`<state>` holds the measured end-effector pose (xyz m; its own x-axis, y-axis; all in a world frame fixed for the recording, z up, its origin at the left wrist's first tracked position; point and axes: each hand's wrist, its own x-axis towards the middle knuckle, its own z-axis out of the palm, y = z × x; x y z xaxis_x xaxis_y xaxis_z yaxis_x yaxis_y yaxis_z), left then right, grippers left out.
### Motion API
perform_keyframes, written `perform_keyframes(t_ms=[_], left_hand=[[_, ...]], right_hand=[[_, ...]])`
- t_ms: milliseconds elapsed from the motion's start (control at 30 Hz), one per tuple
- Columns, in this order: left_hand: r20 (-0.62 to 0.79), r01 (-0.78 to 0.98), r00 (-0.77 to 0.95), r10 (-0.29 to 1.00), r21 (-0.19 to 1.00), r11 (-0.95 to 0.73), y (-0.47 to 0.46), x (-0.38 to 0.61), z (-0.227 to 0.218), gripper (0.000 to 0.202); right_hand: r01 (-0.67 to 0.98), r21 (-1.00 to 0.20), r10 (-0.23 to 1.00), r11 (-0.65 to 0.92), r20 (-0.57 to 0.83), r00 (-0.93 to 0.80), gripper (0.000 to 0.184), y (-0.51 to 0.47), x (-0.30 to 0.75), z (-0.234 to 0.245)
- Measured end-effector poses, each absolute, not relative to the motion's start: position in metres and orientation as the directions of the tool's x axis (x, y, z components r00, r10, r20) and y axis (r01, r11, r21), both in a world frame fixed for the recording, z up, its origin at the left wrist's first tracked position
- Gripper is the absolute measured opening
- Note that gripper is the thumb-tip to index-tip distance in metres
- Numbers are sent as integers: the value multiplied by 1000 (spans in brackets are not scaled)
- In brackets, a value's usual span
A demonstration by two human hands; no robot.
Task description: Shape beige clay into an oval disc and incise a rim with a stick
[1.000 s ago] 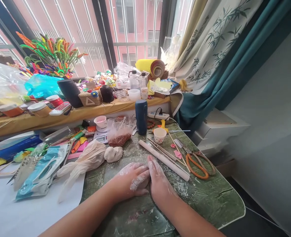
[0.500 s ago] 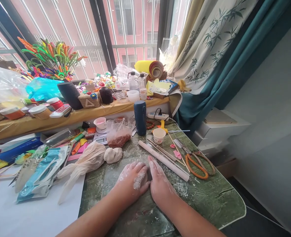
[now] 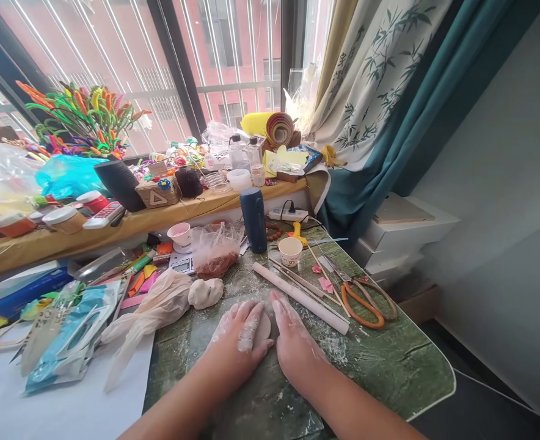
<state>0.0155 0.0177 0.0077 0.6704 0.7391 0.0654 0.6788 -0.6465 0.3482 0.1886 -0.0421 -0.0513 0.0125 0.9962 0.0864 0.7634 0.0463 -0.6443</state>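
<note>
Piece of pale dough (image 3: 264, 330) lies near the centre of the frame, on a clear sheet (image 3: 261, 406) spread over the green table (image 3: 398, 366); whether it is dough or clay cannot be told. Left hand (image 3: 239, 335) is laid over the piece, palm down, fingers side by side and thumb set apart, with the rounded right edge of the piece showing in the gap. Firmness of that grip cannot be told, since the palm is hidden. Right hand (image 3: 295, 342) stands on edge just beside the piece, flat, fingers straight and together; contact with the piece cannot be confirmed. White powder marks both hands and the table. Rolling pin (image 3: 301, 299) lies slantwise just right of the hands, with thin sticks (image 3: 309, 281) near it and scissors (image 3: 364, 302) with orange handles farther right. Pale lump (image 3: 206, 293) sits above and left of the left hand, touching a crumpled plastic bag (image 3: 153, 302). Paper cup (image 3: 290, 252) stands upright above the rolling pin, right of a dark blue flask (image 3: 253, 221). Clear bag (image 3: 217, 253) with brown contents rests left of the flask, beside a scale (image 3: 182, 265) bearing a cup of pink material (image 3: 179, 234).
</note>
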Motion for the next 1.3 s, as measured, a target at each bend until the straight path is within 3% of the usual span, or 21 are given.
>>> perform_keyframes(t_ms=[167, 300, 367, 533, 600, 667, 833, 967, 1033, 1167, 1300], left_hand=[[39, 627, 726, 686, 373, -684, 19, 17, 14, 64], [18, 721, 639, 769, 335, -607, 18, 25, 15, 59], [26, 693, 665, 746, 350, -630, 18, 28, 18, 60], [-42, 371, 917, 396, 454, -810, 36, 20, 35, 64], [-67, 337, 935, 349, 481, -810, 43, 16, 38, 58], [-70, 383, 914, 400, 474, -793, 43, 17, 34, 50], [-35, 673, 711, 703, 324, -665, 25, 29, 21, 45], [-33, 585, 793, 608, 323, -745, 24, 22, 25, 63], [-47, 545, 828, 559, 307, -780, 28, 18, 27, 56], [41, 673, 704, 709, 280, -684, 29, 19, 23, 44], [14, 716, 623, 782, 391, -578, 29, 24, 25, 52]], right_hand=[[767, -639, 994, 61, 105, 8, 92, -42, 189, -48], [755, -655, 996, 23, 76, 36, 93, -42, 189, -49], [734, -678, 995, 34, 91, 38, 94, -42, 190, -50], [728, -684, 988, 45, 136, 67, 86, -45, 190, -50], [736, -676, 990, 46, 128, 56, 86, -45, 190, -51], [746, -664, 991, 60, 126, 33, 88, -45, 190, -52], [753, -655, 989, 65, 141, 38, 95, -44, 190, -55], [764, -640, 988, 80, 155, 27, 91, -45, 189, -55], [768, -633, 986, 94, 168, 18, 90, -45, 189, -55], [784, -615, 985, 84, 169, 27, 90, -42, 187, -58], [830, -537, 982, 152, 175, -66, 92, -39, 184, -59]])
